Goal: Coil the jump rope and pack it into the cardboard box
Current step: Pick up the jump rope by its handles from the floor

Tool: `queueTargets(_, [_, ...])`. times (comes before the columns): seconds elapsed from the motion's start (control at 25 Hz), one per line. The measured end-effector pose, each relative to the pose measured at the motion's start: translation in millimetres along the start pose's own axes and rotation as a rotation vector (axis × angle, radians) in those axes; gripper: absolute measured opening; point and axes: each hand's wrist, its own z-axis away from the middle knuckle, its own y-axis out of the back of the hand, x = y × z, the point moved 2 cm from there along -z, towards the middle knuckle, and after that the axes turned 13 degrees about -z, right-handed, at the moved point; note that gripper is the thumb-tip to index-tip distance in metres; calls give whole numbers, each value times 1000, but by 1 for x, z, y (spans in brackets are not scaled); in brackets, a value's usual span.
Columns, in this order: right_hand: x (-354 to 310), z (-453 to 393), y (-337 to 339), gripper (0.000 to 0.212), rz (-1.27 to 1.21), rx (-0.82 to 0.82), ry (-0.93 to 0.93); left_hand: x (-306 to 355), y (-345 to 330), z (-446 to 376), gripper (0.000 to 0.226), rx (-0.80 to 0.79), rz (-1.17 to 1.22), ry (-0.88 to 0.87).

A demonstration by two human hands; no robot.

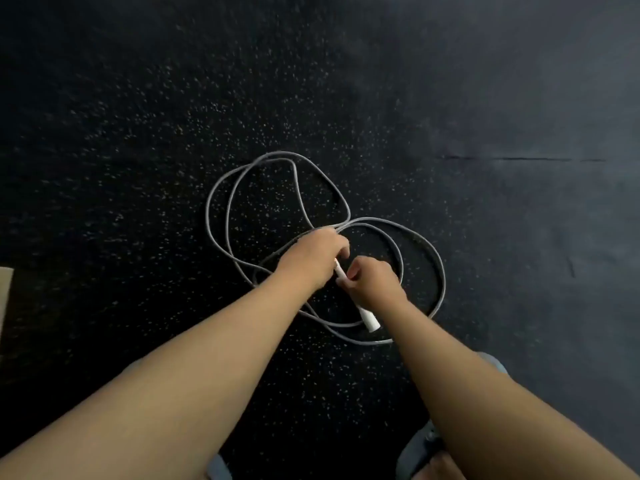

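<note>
A grey jump rope [221, 195] lies in loose loops on the dark speckled floor, one group of loops at the centre and another to the right. My right hand [375, 284] is closed around a white handle [369, 318], whose end sticks out below the wrist. My left hand [317, 258] is closed over the rope strands where the loops cross, at the top end of that handle. A corner of the cardboard box [5, 299] shows at the left edge of the frame.
The floor is black rubber matting [138, 133] with pale flecks, with a seam [519, 158] at the right. My knees in grey shorts [419, 448] show at the bottom.
</note>
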Motion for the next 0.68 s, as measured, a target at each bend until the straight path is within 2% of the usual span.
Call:
queueTargets(0.08, [4,-5,-6,28,77,19,-3,0,-11,-8,26,-76,-34,4])
queueTargets(0.2, [7,-1,-3,27,189,-28,27,10,-18,-5,29,-81,-191,-110])
queueTargets(0.28, [2,7,18,26,182,-41,52,19,-9,1,27,-55,-229,-147])
queueTargets(0.4, [-20,36,67,23,115,28,127,34,33,16,11,58,-255,-194])
queueTargets(0.48, [-40,63,106,23,54,31,180,45,75,30,19,117,-223,-209])
queueTargets(0.56, [-66,97,153,24,-94,30,230,55,123,51,22,144,-165,-172])
queueTargets(0.68, [-104,156,211,31,-649,96,317,63,190,92,17,287,-24,-60])
